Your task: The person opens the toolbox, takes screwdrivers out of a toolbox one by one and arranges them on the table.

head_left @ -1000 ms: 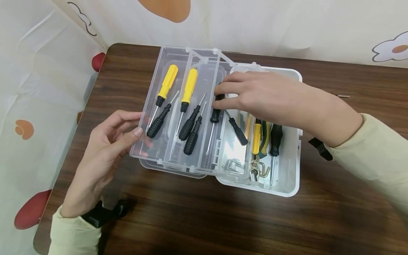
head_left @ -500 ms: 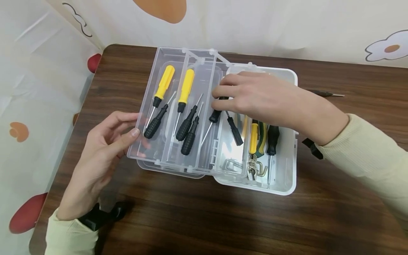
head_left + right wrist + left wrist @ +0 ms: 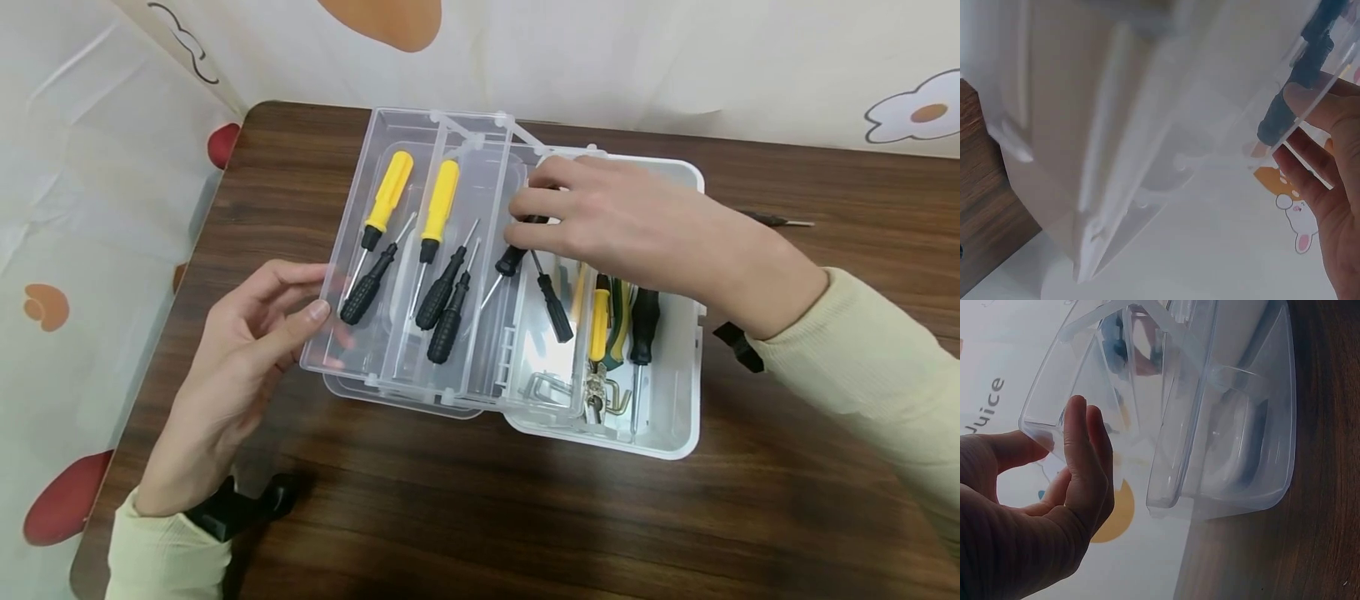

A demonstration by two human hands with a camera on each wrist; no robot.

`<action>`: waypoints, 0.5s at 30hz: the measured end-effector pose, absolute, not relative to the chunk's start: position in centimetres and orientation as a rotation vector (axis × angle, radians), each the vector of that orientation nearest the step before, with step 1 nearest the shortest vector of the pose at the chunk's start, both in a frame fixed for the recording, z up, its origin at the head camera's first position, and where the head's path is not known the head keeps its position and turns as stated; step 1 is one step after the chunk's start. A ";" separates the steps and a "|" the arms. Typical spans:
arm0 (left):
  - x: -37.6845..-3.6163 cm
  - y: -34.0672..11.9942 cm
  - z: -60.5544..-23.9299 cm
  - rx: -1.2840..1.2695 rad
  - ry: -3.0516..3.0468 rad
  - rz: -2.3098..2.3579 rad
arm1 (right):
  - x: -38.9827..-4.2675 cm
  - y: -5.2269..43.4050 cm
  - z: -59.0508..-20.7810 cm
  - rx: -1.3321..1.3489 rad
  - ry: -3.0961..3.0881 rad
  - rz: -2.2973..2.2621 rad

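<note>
The left hand (image 3: 243, 350) grips the near-left corner of the clear tray (image 3: 360, 367), thumb on its rim, fingers underneath. Farther in, the right hand (image 3: 607, 221) pinches a black-handled screwdriver (image 3: 512, 258) over the tray's right compartment; since 0.5 s ago its handle has lifted slightly. Bare wood table (image 3: 480, 517) lies near; the wall edge is close behind the white toolbox (image 3: 678, 417)

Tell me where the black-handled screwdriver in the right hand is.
In the head view, the black-handled screwdriver is pinched by the right hand over the clear tray's right compartment, just right of two black-handled screwdrivers.
</note>
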State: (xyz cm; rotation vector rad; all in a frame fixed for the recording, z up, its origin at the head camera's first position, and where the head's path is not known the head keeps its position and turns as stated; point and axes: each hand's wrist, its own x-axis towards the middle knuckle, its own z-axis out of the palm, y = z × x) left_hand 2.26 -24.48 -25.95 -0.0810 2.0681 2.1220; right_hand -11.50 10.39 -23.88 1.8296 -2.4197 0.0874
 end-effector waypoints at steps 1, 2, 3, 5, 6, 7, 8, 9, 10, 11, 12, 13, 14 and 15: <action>2.3 -24.5 -26.0 -0.079 2.066 2.124 | -11.5 10.5 -23.8 1.821 -2.421 0.085; 2.2 -24.4 -26.0 -0.076 2.064 2.126 | -11.5 10.7 -23.7 1.814 -2.430 0.084; 2.2 -24.4 -26.0 -0.074 2.062 2.128 | -11.4 10.9 -23.6 1.803 -2.444 0.080; 2.2 -24.4 -26.0 -0.070 2.062 2.130 | -11.2 11.3 -23.2 1.775 -2.478 0.072; 2.2 -24.4 -26.0 -0.068 2.063 2.130 | -11.1 11.6 -23.1 1.761 -2.490 0.078; 2.2 -24.4 -26.0 -0.068 2.062 2.131 | -11.0 12.0 -22.9 1.747 -2.498 0.089; 2.2 -24.4 -26.0 -0.068 2.063 2.130 | -10.9 12.3 -22.7 1.730 -2.505 0.105; 2.1 -24.4 -26.0 -0.069 2.066 2.128 | -10.8 12.7 -22.6 1.712 -2.505 0.126; 2.1 -24.4 -26.0 -0.069 2.066 2.126 | -10.8 13.1 -22.5 1.701 -2.498 0.146; 2.1 -24.4 -26.0 -0.070 2.066 2.124 | -10.7 13.6 -22.3 1.688 -2.490 0.168; 2.1 -24.4 -26.0 -0.071 2.066 2.122 | -10.7 14.1 -22.3 1.676 -2.477 0.195; 2.2 -24.4 -26.0 -0.072 2.067 2.120 | -10.6 14.6 -22.2 1.661 -2.473 0.211; 2.2 -24.4 -26.0 -0.072 2.068 2.117 | -10.5 15.1 -22.2 1.644 -2.472 0.223; 2.2 -24.4 -26.0 -0.070 2.067 2.116 | -10.8 16.0 -22.7 1.624 -2.473 0.240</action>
